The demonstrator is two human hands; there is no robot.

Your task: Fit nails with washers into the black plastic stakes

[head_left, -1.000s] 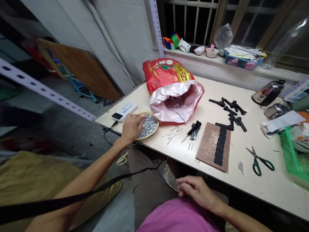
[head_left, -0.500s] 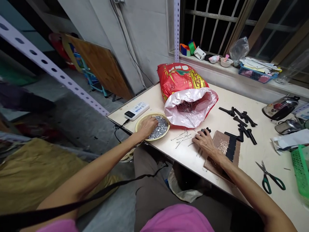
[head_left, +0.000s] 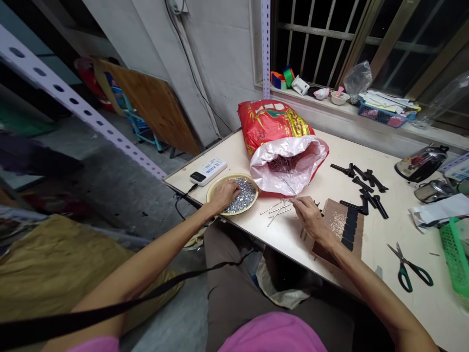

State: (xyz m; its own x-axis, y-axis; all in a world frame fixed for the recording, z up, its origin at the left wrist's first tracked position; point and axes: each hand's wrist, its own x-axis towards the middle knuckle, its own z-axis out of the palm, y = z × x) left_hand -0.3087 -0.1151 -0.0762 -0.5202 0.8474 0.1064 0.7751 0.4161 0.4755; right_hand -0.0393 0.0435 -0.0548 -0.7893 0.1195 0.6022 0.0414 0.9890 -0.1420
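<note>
My left hand (head_left: pixel 225 194) dips its bunched fingertips into a pale yellow bowl (head_left: pixel 210 194) of small shiny metal pieces (head_left: pixel 245 195). What those fingers hold is too small to make out. Thumb and fingers of my right hand (head_left: pixel 309 217) are pinched on a thin metal pin, over the loose pins (head_left: pixel 277 211) scattered on the table. Behind my right knuckles a small black part shows in part. Just right of that hand lies a brown board (head_left: pixel 335 210) with black pieces (head_left: pixel 351 226) in a row and pale specks on it.
A red sack (head_left: pixel 274 122) lies with its mouth toward me, full of thin dark rods (head_left: pixel 284 164). Black plastic parts (head_left: pixel 362 183), scissors (head_left: pixel 406 268), a green basket (head_left: pixel 454 254) and a kettle (head_left: pixel 421 164) are to the right. A white device (head_left: pixel 208 172) with a cable sits behind the bowl.
My right hand has come off the black part and turned its fingertips to the pins, pinching one. My left hand stays in the bowl, barely shifted.
</note>
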